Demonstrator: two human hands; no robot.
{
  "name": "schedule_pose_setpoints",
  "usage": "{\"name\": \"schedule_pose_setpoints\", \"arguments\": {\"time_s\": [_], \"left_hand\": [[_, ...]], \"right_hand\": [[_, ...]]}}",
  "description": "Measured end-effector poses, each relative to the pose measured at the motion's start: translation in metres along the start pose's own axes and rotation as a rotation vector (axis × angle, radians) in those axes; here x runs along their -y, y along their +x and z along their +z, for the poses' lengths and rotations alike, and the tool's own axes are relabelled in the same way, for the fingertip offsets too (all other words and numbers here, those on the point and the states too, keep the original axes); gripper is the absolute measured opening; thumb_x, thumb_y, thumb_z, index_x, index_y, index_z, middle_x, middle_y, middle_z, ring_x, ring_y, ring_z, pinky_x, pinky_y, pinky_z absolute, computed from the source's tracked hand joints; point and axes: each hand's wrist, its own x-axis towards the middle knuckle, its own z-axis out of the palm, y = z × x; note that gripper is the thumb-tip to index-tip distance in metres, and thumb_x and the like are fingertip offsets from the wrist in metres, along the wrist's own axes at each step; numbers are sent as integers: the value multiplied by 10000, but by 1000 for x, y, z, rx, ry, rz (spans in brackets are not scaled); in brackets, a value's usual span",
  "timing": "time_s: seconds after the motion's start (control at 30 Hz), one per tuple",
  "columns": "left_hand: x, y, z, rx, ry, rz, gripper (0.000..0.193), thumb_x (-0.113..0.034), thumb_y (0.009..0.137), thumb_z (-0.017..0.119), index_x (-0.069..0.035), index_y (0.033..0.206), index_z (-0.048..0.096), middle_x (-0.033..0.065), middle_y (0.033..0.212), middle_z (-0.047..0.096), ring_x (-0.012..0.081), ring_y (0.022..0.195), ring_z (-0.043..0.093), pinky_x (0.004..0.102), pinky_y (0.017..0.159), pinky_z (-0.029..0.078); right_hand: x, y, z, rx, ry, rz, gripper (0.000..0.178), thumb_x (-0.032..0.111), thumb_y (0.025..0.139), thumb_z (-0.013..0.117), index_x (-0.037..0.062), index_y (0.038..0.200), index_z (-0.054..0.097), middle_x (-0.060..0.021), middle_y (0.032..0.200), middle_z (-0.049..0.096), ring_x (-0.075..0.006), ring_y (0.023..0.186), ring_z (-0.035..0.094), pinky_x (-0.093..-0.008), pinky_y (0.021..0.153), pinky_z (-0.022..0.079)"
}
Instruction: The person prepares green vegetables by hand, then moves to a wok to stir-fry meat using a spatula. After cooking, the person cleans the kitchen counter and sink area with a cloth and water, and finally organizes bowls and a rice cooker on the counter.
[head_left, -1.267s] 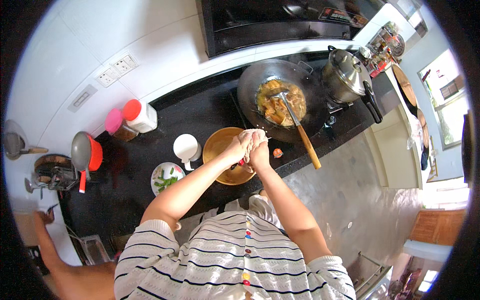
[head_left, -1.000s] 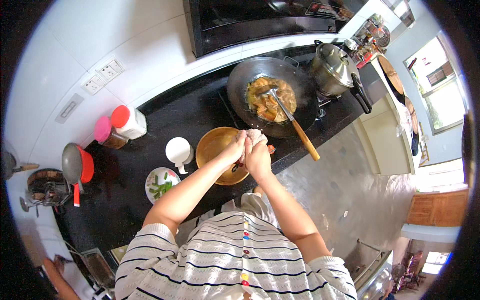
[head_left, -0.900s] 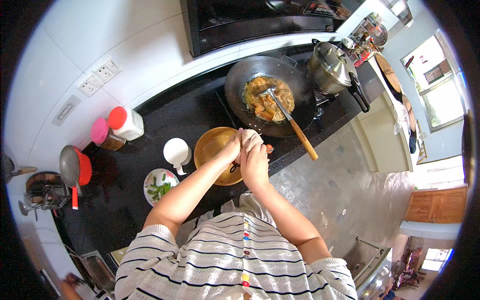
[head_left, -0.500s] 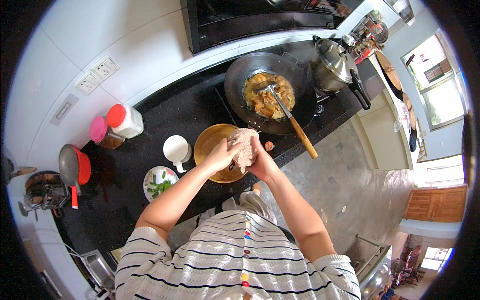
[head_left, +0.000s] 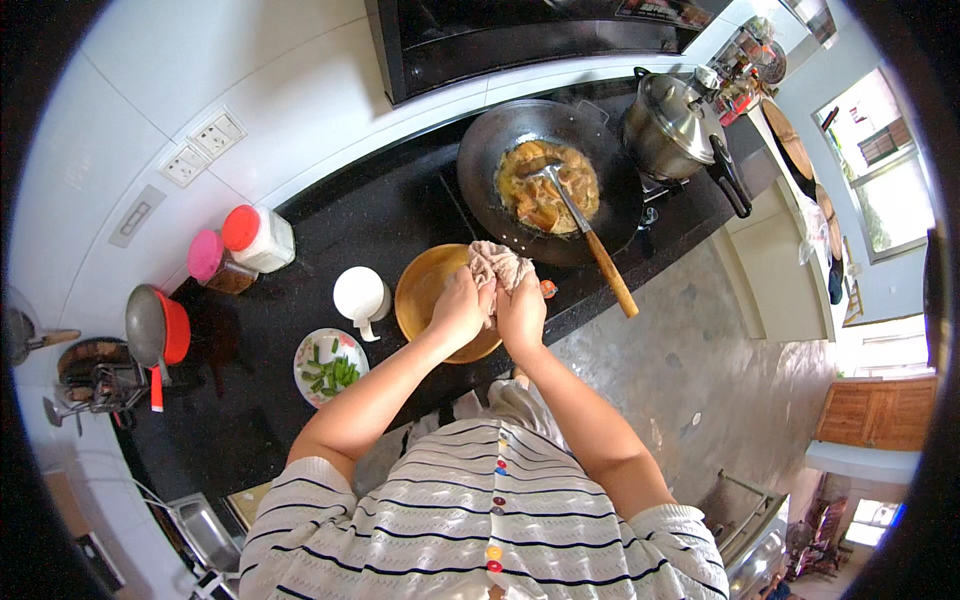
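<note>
1. A crumpled, pale pinkish-beige cloth point(head_left: 502, 264) is held above the right side of a round, light-brown bowl point(head_left: 418, 290).
2. Its wider folds spread left to right, facing the round, dark metal wok point(head_left: 487, 185); a narrower part points back between the hands.
3. The left hand point(head_left: 459, 309) and right hand point(head_left: 522, 314) both have fingers clamped on it.

Holding a crumpled pale cloth point(head_left: 501, 264) in both hands point(head_left: 520, 317) over the wooden bowl point(head_left: 422, 285), near the dark wok point(head_left: 484, 172).
</note>
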Motion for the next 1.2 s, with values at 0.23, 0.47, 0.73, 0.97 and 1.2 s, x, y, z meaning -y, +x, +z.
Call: {"name": "schedule_pose_setpoints", "arguments": {"time_s": [0.23,0.47,0.73,0.97,1.2], "left_hand": [[10,-18,-30,-333,218,434,532,-175,839,662,32,1255,403,268,1067,547,449,964,555,486,832,466],[36,30,-22,358,-265,-100,741,-501,936,519,110,1339,403,300,1312,510,369,1256,494,395,1046,382],[-2,16,-4,-5,194,-42,457,-390,965,470,54,1072,472,310,1074,559,460,935,601,514,778,493],[-8,3,-11,-178,350,338,377,-298,909,577,28,1072,483,251,995,577,406,906,609,471,772,505],[5,-8,-52,202,296,-11,566,-384,937,542,76,1261,482,284,1144,606,390,1079,599,431,923,466]], "right_hand": [[18,-30,-27,-158,313,-248,546,25,812,641,-18,1319,445,-199,1289,493,-349,1229,452,-401,1061,331],[-8,-5,11,525,1289,806,607,531,898,598,67,1284,530,-91,1192,624,-229,1029,634,-383,865,518],[-9,7,27,102,508,504,613,481,878,646,-92,1093,618,-222,990,683,-316,936,667,-391,819,513],[6,-5,-8,-61,118,83,418,340,873,637,-42,1041,603,-300,1054,613,-404,990,613,-437,833,490],[-16,-29,-11,364,976,575,522,374,936,616,30,1296,463,-84,1087,641,-185,903,648,-294,755,520]]}}
